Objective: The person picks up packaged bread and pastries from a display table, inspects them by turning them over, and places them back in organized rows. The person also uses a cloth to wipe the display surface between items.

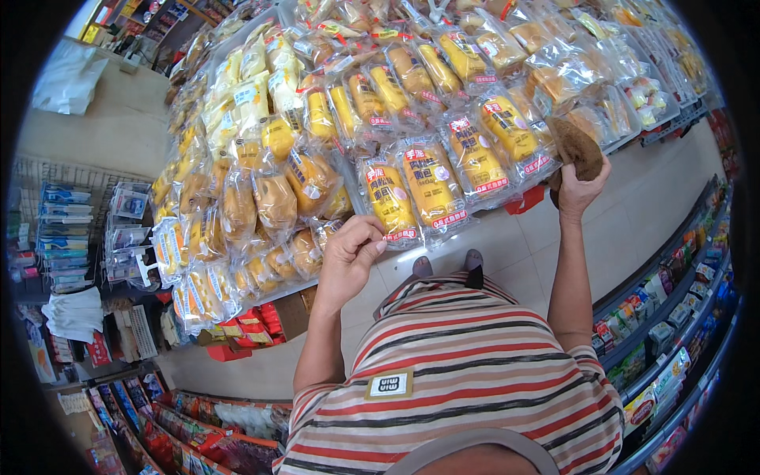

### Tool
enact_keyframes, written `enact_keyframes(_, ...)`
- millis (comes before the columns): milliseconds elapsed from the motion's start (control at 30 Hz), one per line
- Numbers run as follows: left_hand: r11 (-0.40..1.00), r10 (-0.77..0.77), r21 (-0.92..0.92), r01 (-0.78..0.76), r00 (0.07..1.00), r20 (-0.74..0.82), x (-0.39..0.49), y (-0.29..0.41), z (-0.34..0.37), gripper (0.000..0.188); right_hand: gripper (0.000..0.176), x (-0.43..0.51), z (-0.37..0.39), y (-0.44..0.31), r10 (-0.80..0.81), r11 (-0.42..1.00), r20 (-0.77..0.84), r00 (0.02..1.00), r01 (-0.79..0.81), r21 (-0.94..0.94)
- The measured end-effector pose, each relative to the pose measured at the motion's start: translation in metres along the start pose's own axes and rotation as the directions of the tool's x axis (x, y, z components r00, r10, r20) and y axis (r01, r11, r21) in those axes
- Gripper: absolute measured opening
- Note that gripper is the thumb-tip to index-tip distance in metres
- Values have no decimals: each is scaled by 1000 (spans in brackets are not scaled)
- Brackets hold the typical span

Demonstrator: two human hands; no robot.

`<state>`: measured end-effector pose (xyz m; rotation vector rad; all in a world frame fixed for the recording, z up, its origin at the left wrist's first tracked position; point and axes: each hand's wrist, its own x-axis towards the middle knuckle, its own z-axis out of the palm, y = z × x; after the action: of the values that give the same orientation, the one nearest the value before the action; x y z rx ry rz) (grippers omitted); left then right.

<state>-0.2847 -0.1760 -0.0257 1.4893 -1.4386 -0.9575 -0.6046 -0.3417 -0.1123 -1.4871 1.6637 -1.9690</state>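
Observation:
My left hand (351,256) is at the front edge of the bread display, thumb and forefinger pinching the lower corner of a clear-wrapped bread package (389,202). More packages of the same kind lie beside it in a row, among them a wider bread package (435,189) immediately to its right. In my right hand (585,187) is a bunched brown cloth (575,148), held against the front right of the row. Part of the cloth hangs below my fingers. Wrapped round buns (275,202) are heaped to the left of my left hand.
White-wrapped breads (249,98) and more packages cover the display behind. Snack shelves (659,332) curve along the right, with others (196,427) at lower left. Below the display, red packets (255,326) sit in a cardboard box (294,314). Tiled floor (504,261) runs under my feet.

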Motion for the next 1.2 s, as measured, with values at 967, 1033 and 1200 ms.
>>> enact_keyframes(967, 384, 443, 785, -486, 843, 305, 28, 26, 53, 55, 53, -2, 1, 21, -6, 999, 0, 1000, 6, 32)
enact_keyframes(1033, 391, 490, 789, -475, 833, 259, 30, 19, 53, 54, 53, -2, 0, 24, 0, 1000, 2, 1000, 0, 31)
enact_keyframes(1200, 413, 536, 788, -457, 822, 195, 33, 14, 60, 50, 53, -2, 0, 23, 21, 999, 0, 1000, -21, 47)
